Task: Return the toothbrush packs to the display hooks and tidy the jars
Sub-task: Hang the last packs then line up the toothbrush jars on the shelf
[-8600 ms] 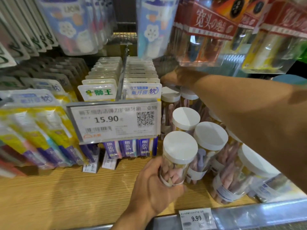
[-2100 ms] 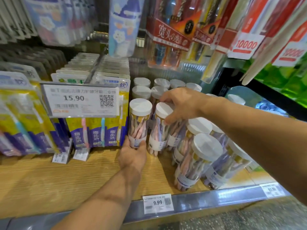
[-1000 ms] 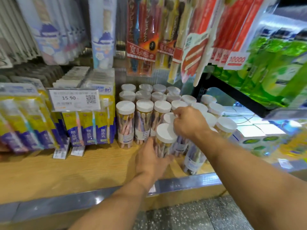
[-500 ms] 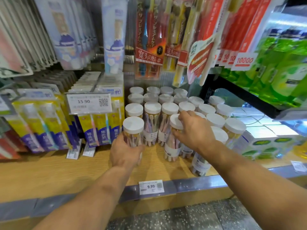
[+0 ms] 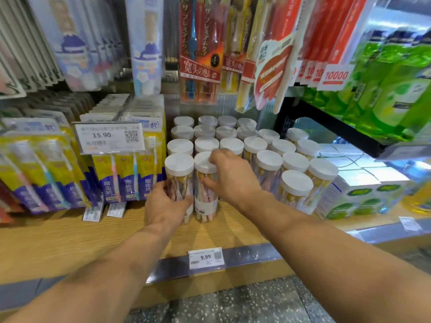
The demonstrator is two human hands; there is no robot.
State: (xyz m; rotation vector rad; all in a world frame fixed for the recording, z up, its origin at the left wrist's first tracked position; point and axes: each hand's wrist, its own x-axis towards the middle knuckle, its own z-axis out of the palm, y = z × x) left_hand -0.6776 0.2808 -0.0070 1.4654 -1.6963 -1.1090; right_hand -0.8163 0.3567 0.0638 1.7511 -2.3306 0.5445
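Note:
Several clear jars with white lids stand in rows on the wooden shelf (image 5: 58, 241). My left hand (image 5: 164, 205) grips the lower body of the front-left jar (image 5: 179, 169). My right hand (image 5: 233, 176) holds the jar beside it (image 5: 205, 197), fingers on its lid and thumb on its side. Both jars stand upright, side by side at the front of the group. Toothbrush packs (image 5: 121, 180) in yellow and purple hang at the left. Red and orange packs (image 5: 200, 50) hang from hooks above the jars.
A 15.90 price tag (image 5: 108, 137) hangs in front of the left packs, and a 9.99 tag (image 5: 206, 257) sits on the metal shelf rail. White and green boxes (image 5: 359, 194) stand right of the jars. Green pouches (image 5: 396, 89) fill the upper right shelf.
My left hand has set its jar back against the group. My right hand has shifted left onto the neighbouring front jar. The two front jars now stand together in line.

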